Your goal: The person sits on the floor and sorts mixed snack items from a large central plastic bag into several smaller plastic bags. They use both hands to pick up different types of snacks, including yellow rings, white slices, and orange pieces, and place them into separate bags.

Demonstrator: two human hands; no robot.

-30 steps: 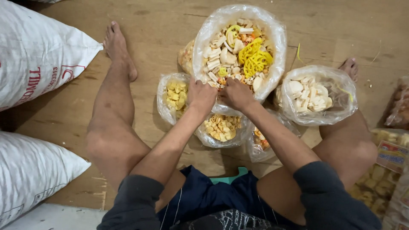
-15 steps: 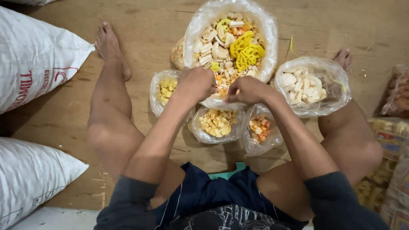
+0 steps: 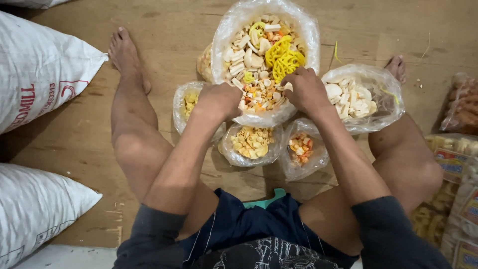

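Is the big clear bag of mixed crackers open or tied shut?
Open. The big clear bag has its mouth spread wide, mixed crackers exposed; left hand and right hand are at its near edge.

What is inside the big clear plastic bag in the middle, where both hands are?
The big bag holds mixed raw crackers: white pieces, a yellow lattice-shaped cluster, small orange bits. The left hand and right hand cover some pieces; deeper layers are hidden.

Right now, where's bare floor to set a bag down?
Free: wooden floor between the white woven sacks and the leg; also beyond the large clear mixed-cracker bag. Crowded: small clear bags between the legs, where both hands work, and packets at right.
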